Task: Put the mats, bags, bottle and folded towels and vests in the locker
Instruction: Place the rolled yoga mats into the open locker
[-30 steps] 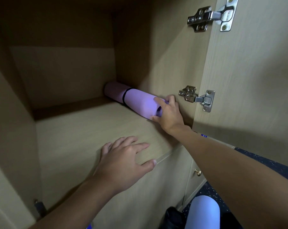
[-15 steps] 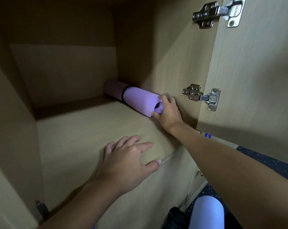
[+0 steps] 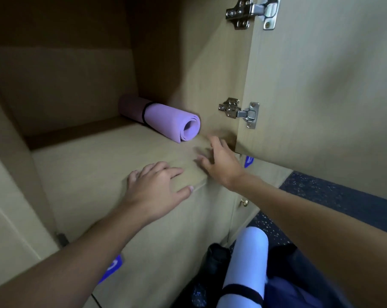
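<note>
The right hand (image 3: pixel 219 165) has let go of the purple mat (image 3: pixel 165 118), so both hands are open and 1 mat is in the locker (image 3: pixel 81 165), with the left hand (image 3: pixel 157 185) flat.

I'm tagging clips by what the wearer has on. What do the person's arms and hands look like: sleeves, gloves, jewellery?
The left arm and right arm are bare to the frame's edge, no sleeve in view. The left hand and right hand wear no gloves; no watch, ring or bracelet shows. The left thumbnail looks short and unpainted.
</note>
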`<act>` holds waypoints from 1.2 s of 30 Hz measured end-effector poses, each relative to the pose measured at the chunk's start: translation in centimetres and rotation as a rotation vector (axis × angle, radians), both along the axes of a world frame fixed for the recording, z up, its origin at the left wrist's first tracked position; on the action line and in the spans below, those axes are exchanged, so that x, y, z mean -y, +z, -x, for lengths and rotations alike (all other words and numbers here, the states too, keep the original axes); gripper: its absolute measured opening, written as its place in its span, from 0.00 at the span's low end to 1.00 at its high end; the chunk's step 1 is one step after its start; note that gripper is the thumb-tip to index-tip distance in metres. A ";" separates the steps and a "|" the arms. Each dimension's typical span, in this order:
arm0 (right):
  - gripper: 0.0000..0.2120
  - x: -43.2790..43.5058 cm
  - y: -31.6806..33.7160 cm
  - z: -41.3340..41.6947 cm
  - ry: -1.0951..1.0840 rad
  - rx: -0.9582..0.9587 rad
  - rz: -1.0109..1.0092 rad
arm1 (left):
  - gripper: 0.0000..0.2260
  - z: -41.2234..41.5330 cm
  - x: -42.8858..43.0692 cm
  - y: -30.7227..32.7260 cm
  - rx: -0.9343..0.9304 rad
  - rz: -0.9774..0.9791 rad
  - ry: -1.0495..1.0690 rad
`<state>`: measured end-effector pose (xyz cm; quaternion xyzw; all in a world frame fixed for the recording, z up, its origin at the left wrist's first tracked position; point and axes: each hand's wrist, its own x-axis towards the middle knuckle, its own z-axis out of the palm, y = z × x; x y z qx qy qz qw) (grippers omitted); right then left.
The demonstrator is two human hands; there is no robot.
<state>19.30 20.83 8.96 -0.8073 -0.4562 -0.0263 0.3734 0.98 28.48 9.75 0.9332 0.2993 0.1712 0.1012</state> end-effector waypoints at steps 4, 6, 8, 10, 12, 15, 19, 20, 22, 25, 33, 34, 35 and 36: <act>0.23 8.0 -3.8 4.0 -0.084 0.003 0.015 | 0.21 0.7 1.3 0.0 0.119 -0.013 -0.185; 0.25 12.3 -6.9 6.2 -0.175 -0.110 0.089 | 0.20 1.2 3.9 -1.1 0.248 -0.035 -0.309; 0.27 16.4 -10.5 8.5 -0.272 -0.234 0.174 | 0.16 1.6 6.9 -4.2 0.281 -0.033 -0.402; 0.29 19.8 -13.7 10.6 -0.333 -0.376 0.200 | 0.17 1.8 9.4 -8.4 0.173 0.156 -0.446; 0.27 22.1 -16.0 12.5 -0.352 -0.534 0.168 | 0.20 2.1 11.6 -11.9 -0.001 0.390 -0.366; 0.22 23.8 -17.8 15.3 -0.328 -0.728 0.143 | 0.21 2.8 13.8 -16.4 -0.182 0.710 -0.240; 0.28 24.5 -19.7 18.4 -0.286 -0.861 0.100 | 0.38 3.6 14.9 -19.7 -0.234 0.896 -0.185; 0.32 24.6 -20.0 19.0 -0.279 -0.887 0.073 | 0.40 3.7 15.0 -19.9 -0.228 0.937 -0.163; 0.36 24.8 -20.1 19.9 -0.258 -0.924 0.026 | 0.38 4.2 15.5 -19.2 -0.217 1.034 -0.129; 0.36 24.9 -19.6 21.0 -0.242 -0.923 -0.003 | 0.39 5.2 16.4 -17.8 -0.177 1.115 -0.074; 0.35 26.6 -15.0 22.5 -0.202 -0.831 -0.119 | 0.33 7.2 17.5 -14.2 0.075 1.293 -0.027; 0.33 26.8 -14.2 22.5 -0.194 -0.810 -0.135 | 0.32 7.3 17.6 -13.5 0.127 1.303 -0.046; 0.31 27.1 -13.3 22.6 -0.178 -0.783 -0.139 | 0.31 7.4 17.7 -12.9 0.178 1.317 -0.065; 0.30 27.4 -12.1 22.7 -0.156 -0.759 -0.129 | 0.30 7.4 18.0 -12.1 0.226 1.332 -0.084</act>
